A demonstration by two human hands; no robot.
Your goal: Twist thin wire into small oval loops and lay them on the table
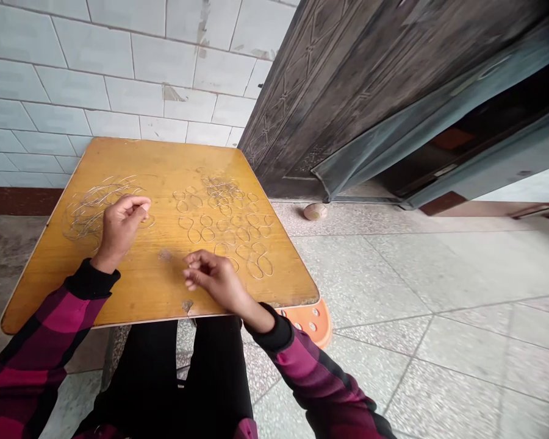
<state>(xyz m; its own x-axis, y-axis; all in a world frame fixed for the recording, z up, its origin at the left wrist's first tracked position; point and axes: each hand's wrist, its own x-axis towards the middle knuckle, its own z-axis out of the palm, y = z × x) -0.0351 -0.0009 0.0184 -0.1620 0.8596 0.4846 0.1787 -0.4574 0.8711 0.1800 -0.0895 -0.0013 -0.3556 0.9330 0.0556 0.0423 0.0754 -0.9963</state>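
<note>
My left hand (121,228) hovers above the yellow wooden tabletop (165,164), fingers curled, just right of a tangled pile of thin wire loops (94,210). Any fine wire between its fingertips is too thin to tell. Several figure-eight wire pieces (224,228) lie in loose rows across the middle of the board, with a denser clump (220,189) at their far end. My right hand (213,277) rests near the board's front edge, fingers loosely curled, close to the nearest figure-eight pieces.
A white tiled wall (119,67) rises behind the board, and a dark embossed metal door (348,91) stands open at the right. An orange plastic stool (313,320) shows under the board's corner. A rounded stone (315,211) lies on the speckled tile floor.
</note>
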